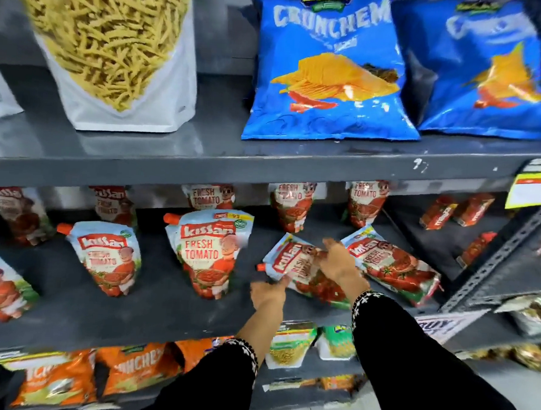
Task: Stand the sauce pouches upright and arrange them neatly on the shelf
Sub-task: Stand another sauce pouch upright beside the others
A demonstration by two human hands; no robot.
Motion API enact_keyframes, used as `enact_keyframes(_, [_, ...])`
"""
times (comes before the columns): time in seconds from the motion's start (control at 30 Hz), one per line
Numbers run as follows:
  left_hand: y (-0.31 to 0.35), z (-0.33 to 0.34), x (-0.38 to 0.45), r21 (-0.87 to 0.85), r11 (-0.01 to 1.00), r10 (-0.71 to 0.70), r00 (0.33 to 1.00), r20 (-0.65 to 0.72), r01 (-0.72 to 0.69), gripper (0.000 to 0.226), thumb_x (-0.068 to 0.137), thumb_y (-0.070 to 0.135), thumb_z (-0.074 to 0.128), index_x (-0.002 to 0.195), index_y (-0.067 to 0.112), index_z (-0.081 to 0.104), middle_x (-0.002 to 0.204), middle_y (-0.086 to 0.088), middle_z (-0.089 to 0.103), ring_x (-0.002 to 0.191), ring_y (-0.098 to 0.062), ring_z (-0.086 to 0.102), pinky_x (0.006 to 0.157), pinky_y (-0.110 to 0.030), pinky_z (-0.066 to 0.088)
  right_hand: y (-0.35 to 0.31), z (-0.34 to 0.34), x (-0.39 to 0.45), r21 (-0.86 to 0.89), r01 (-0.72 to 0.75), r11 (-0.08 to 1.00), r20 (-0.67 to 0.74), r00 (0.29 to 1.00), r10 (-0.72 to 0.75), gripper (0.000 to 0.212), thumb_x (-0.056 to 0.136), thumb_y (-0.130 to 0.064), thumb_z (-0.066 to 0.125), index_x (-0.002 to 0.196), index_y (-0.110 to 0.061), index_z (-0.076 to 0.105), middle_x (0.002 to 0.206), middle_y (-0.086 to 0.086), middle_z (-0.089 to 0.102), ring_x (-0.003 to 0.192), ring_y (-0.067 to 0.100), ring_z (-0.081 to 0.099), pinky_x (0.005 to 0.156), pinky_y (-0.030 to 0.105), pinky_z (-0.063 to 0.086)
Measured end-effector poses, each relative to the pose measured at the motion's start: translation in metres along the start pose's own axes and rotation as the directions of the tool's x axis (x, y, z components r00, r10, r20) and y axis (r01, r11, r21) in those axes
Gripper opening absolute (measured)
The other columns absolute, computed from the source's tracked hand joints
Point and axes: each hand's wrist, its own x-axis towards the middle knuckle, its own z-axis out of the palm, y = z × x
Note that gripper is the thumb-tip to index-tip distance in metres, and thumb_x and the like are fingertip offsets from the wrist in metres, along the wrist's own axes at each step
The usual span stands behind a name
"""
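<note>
Grey metal shelf [162, 299] in a store, chip bags [331, 66] on the tier above. Upright sauce pouches [207, 251] stand left and at the back; two lie flat on the right. Both hands on the nearer flat pouch [294, 266]: left hand [268, 295] pinches its lower edge, right hand [338, 263] grips its top. Other flat pouch [392, 264] lies just beside, untouched

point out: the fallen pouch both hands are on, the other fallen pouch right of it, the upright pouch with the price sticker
fallen pouch under the hands [283, 262], head view: on the red logo band.
second fallen pouch [395, 266], head view: on the printed front, mid-body.
upright pouch with price sticker [207, 251], head view: on the "Fresh Tomato" lettering.
</note>
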Motion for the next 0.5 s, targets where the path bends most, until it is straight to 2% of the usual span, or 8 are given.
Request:
enact_keyframes(0.1, [0.001, 0.036, 0.002, 0.039, 0.988, -0.15, 0.988, 0.034, 0.149, 0.077, 0.068, 0.034, 0.08, 0.125, -0.009, 0.05, 0.128, -0.025, 0.057, 0.118, -0.035, 0.057, 0.097, -0.043, 0.049, 0.027, -0.011, 0.019, -0.02, -0.037, 0.999, 0.121, 0.992, 0.039, 0.053, 0.082, -0.035, 0.066, 0.124, -0.005, 0.056, 0.128, 0.018, 0.061, 0.119, 0.032, 0.056, 0.098, 0.036, 0.045])
enact_keyframes(0.2, [0.012, 0.058, 0.003, 0.047, 0.977, -0.201, 0.974, -0.103, 0.207, 0.094, 0.061, 0.036, 0.085, 0.131, -0.006, 0.039, 0.137, -0.021, 0.046, 0.127, -0.033, 0.047, 0.101, -0.04, 0.043, 0.041, -0.016, 0.034, -0.043, -0.05, 0.998, 0.312, 0.948, 0.061, 0.06, 0.082, -0.043, 0.065, 0.128, -0.005, 0.054, 0.132, 0.015, 0.059, 0.121, 0.029, 0.055, 0.101, 0.033, 0.043])
enact_keyframes(0.27, [0.016, 0.068, 0.002, 0.01, 0.973, -0.224, 0.958, -0.181, 0.23, 0.098, 0.058, 0.035, 0.086, 0.132, -0.006, 0.036, 0.138, -0.02, 0.044, 0.128, -0.033, 0.046, 0.101, -0.041, 0.042, 0.046, -0.017, 0.043, -0.036, -0.058, 0.998, 0.371, 0.926, 0.067, 0.06, 0.08, -0.044, 0.066, 0.124, -0.004, 0.057, 0.128, 0.014, 0.061, 0.117, 0.029, 0.058, 0.098, 0.033, 0.044])
enact_keyframes(0.4, [0.013, 0.075, 0.0, -0.09, 0.971, -0.235, 0.944, -0.232, 0.22, 0.088, 0.06, 0.021, 0.086, 0.127, -0.005, 0.035, 0.135, -0.023, 0.046, 0.119, -0.038, 0.053, 0.093, -0.043, 0.048, 0.05, -0.013, 0.053, 0.12, -0.139, 0.983, 0.417, 0.906, 0.078, 0.04, 0.074, -0.025, 0.076, 0.103, -0.001, 0.064, 0.107, 0.013, 0.069, 0.092, 0.023, 0.065, 0.082, 0.032, 0.05])
enact_keyframes(0.5, [0.013, 0.078, -0.003, -0.095, 0.984, -0.172, 0.949, -0.264, 0.152, 0.083, 0.06, 0.018, 0.086, 0.123, -0.004, 0.038, 0.131, -0.023, 0.048, 0.114, -0.039, 0.056, 0.089, -0.044, 0.05, 0.052, -0.013, 0.052, 0.251, -0.231, 0.94, 0.415, 0.903, 0.111, 0.034, 0.072, -0.009, 0.076, 0.1, 0.0, 0.06, 0.101, 0.014, 0.067, 0.087, 0.021, 0.061, 0.08, 0.033, 0.051])
